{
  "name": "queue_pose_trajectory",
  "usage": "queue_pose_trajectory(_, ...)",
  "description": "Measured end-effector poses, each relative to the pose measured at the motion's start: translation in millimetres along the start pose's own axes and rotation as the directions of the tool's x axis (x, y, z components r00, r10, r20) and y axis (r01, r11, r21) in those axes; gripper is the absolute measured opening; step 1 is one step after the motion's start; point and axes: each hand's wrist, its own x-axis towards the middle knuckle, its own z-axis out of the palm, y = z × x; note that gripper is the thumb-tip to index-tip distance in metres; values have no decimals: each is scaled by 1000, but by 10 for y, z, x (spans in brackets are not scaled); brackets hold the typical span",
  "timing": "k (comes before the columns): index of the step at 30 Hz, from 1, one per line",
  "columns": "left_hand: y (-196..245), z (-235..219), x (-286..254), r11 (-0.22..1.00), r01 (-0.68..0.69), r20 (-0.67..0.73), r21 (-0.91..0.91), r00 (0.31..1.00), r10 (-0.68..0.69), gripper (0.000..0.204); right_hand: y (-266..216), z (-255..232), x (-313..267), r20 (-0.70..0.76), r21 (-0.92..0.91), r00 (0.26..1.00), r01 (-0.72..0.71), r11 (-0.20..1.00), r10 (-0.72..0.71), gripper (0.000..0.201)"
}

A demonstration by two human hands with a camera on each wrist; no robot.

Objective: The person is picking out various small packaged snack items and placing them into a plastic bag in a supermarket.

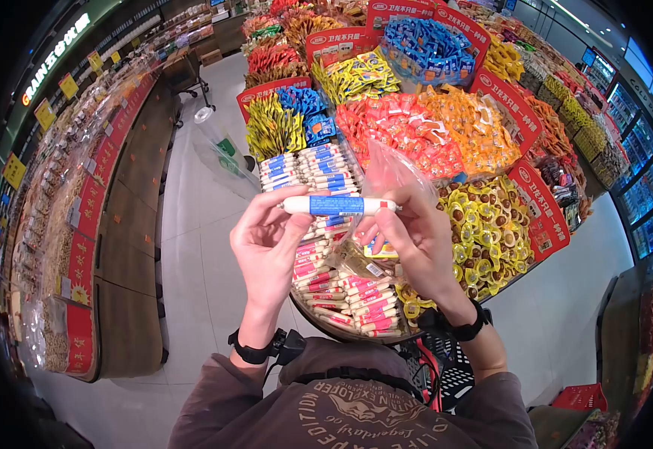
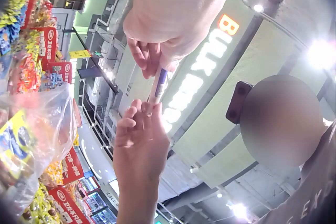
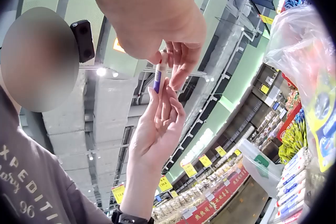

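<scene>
A white sausage (image 1: 337, 205) with a blue label is held level in front of the chest, over the snack display. My left hand (image 1: 266, 236) pinches its left end between thumb and fingers. At the other end, near a small red mark, my right hand (image 1: 418, 239) pinches it. Both wrist views show the sausage (image 2: 159, 85) spanning the two hands. A clear plastic bag (image 1: 388, 168) appears beside the right hand, with a yellow-and-blue packet (image 2: 18, 140) inside.
Below the hands lie blue-labelled sausages (image 1: 330, 161) and red-labelled sausages (image 1: 371, 303). Red packets (image 1: 401, 131) and yellow-wrapped snacks (image 1: 487, 224) fill nearby sections. A black shopping basket (image 1: 453, 378) stands close to the body. Bulk bins (image 1: 64, 247) line the left.
</scene>
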Motion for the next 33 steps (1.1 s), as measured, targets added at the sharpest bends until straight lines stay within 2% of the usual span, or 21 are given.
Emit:
queue_pose_trajectory(2,18,-69,9,997,-68,-12,47,998,69,27,4,-12,-3,-16,52,1000,20,998,-20,16)
queue_pose_trajectory(5,34,-81,5,990,-117,-5,79,993,117,25,-11,-26,1,3,1,1000,27,1000,-27,17)
queue_pose_trajectory(10,10,-116,-13,992,-107,-25,67,994,109,24,-35,-40,15,35,-58,998,50,997,-48,21)
queue_pose_trajectory(14,7,-131,-11,991,-112,-13,71,993,113,24,-63,-28,19,34,-49,999,25,998,-23,21)
queue_pose_trajectory(21,39,-107,0,995,-90,-15,45,996,91,25,-26,2,-7,39,-5,997,69,998,-68,21)
queue_pose_trajectory(27,42,-112,5,992,-103,-7,69,995,104,26,-32,9,-5,52,-7,994,101,995,-100,25)
queue_pose_trajectory(29,41,-88,8,980,-143,-7,138,989,145,22,-33,5,-3,59,-2,993,107,994,-106,25)
queue_pose_trajectory(33,68,-57,-1,982,-126,-11,139,992,129,24,-61,14,8,40,-24,990,133,991,-132,23)
